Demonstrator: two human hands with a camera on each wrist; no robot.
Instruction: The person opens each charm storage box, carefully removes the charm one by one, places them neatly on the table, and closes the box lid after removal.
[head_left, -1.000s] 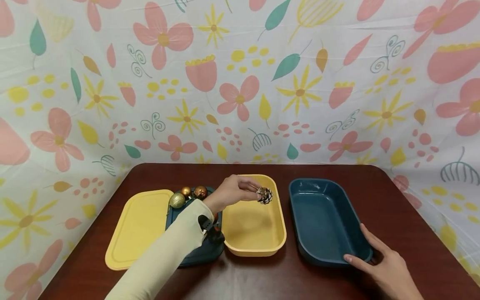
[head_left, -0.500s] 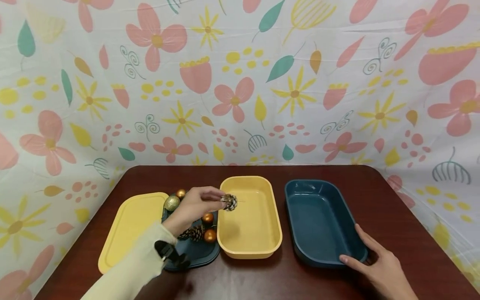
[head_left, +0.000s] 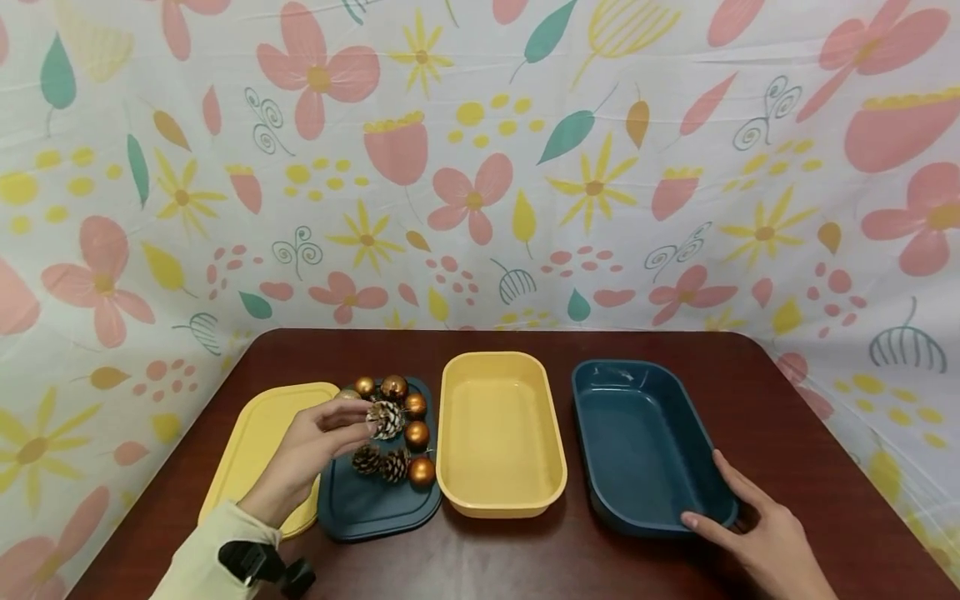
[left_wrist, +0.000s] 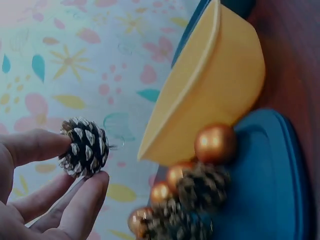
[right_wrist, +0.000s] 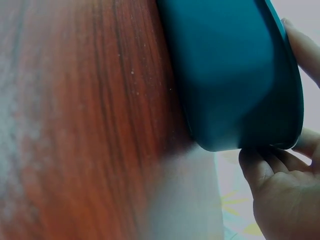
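My left hand point(head_left: 311, 446) pinches a white-tipped pinecone point(head_left: 386, 419) between thumb and fingertips, above the dark blue lid point(head_left: 375, 508). A thin wire hook sticks out of the held pinecone point(left_wrist: 86, 147) in the left wrist view. On the lid lie two brown pinecones point(head_left: 394, 465) and several copper-coloured baubles point(head_left: 422, 472); a gold bauble point(head_left: 347, 394) is partly hidden behind the fingers. At the right, my right hand point(head_left: 765, 533) holds the near right corner of a dark blue box point(head_left: 652, 450), thumb at its near rim and fingers along its side.
A yellow box point(head_left: 501, 433) stands between the lid and the blue box, with nothing seen inside. Left of the blue lid lies a yellow lid point(head_left: 262, 433), partly behind my left arm. The dark wooden table point(head_left: 517, 558) ends at a flowered cloth point(head_left: 480, 167).
My left hand has moved left with the pinecone, from over the yellow box to over the blue lid. The right hand stays on the blue box's corner.
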